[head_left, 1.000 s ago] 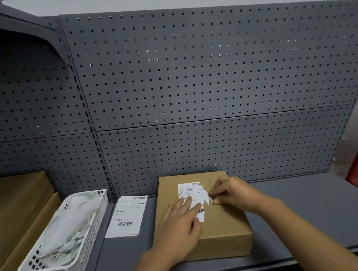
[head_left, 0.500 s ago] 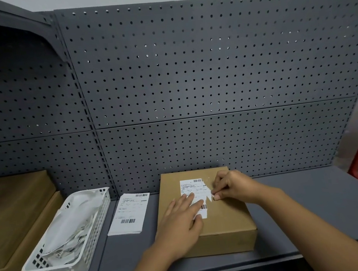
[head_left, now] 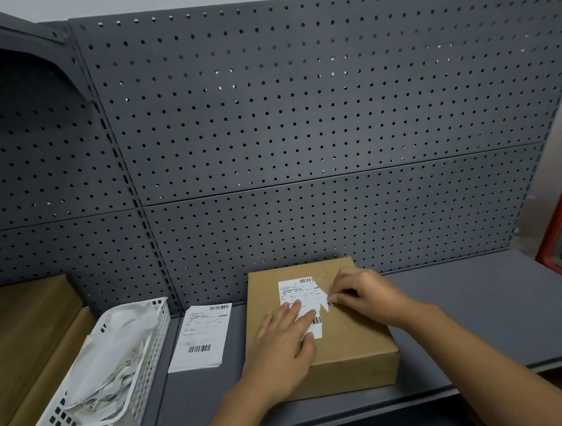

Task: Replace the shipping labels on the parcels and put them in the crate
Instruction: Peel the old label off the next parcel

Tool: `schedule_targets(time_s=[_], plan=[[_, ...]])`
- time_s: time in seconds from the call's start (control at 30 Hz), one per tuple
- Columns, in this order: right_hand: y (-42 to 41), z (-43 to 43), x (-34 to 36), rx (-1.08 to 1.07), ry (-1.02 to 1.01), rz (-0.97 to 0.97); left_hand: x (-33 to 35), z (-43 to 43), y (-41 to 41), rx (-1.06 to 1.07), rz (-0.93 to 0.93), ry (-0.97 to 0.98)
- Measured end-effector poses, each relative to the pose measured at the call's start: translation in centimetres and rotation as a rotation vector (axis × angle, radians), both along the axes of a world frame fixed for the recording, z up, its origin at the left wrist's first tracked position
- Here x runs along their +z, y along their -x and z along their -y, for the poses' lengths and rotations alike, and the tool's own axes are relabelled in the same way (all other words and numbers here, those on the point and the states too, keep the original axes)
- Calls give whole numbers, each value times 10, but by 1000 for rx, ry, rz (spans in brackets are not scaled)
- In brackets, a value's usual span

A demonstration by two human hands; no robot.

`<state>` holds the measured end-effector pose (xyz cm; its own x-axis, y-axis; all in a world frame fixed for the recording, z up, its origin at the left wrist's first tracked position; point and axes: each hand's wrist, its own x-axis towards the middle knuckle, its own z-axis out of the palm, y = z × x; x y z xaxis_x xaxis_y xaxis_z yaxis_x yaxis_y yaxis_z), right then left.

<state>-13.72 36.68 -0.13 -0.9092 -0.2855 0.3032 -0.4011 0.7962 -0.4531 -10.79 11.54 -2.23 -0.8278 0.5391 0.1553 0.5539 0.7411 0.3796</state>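
Observation:
A brown cardboard parcel lies flat on the grey shelf. A white shipping label with a torn right edge is stuck on its top. My left hand rests flat on the parcel, its straight fingers pressing the label's lower part. My right hand pinches the torn right edge of the label with curled fingertips. A fresh label sheet lies on the shelf to the left of the parcel.
A white plastic basket with crumpled label scraps stands at the left. Beyond it sits a brown cardboard crate holding a box. A grey pegboard wall backs the shelf. A red frame stands at the far right.
My hands have stayed in the same place on the parcel and its label. The view has shifted slightly; the parcel sits a little further right in it.

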Motion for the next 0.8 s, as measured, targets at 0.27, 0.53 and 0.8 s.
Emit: schedule_targets(time_s=[0.27, 0.53, 0.8], plan=[[5, 8, 12, -9, 42, 216, -1, -2, -1, 8, -15, 13], [9, 16, -1, -76, -269, 150, -2, -1, -1, 10, -21, 28], [9, 20, 10, -136, -23, 182, -2, -2, -1, 10, -51, 73]])
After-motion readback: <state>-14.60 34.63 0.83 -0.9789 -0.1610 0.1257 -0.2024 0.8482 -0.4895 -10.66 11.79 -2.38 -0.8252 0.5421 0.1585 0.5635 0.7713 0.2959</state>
